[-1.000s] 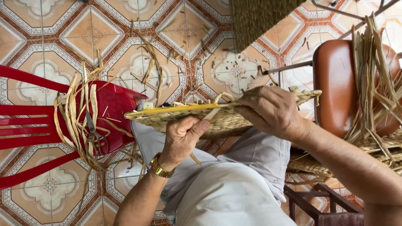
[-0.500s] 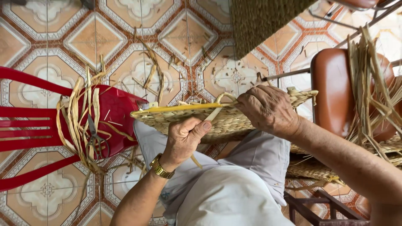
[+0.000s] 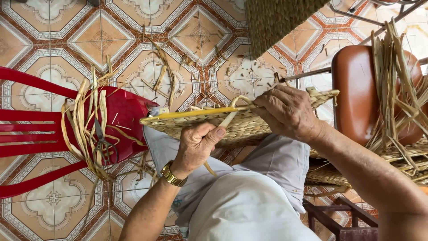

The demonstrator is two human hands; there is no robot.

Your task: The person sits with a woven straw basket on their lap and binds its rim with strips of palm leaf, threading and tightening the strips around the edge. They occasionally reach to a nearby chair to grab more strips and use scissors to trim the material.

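The woven mat (image 3: 232,127) sits across my lap at frame centre, barely shifted since a second ago, my left hand (image 3: 198,145) still closed under its edge while my right hand (image 3: 287,111) pinches a straw strand (image 3: 234,114) at the yellow rim.

Packages: none visible in the head view.
Labels: none visible on any item.
Signs: none visible on the floor or furniture.
Screens: none visible.
Written or printed matter: none can be made out at this resolution.
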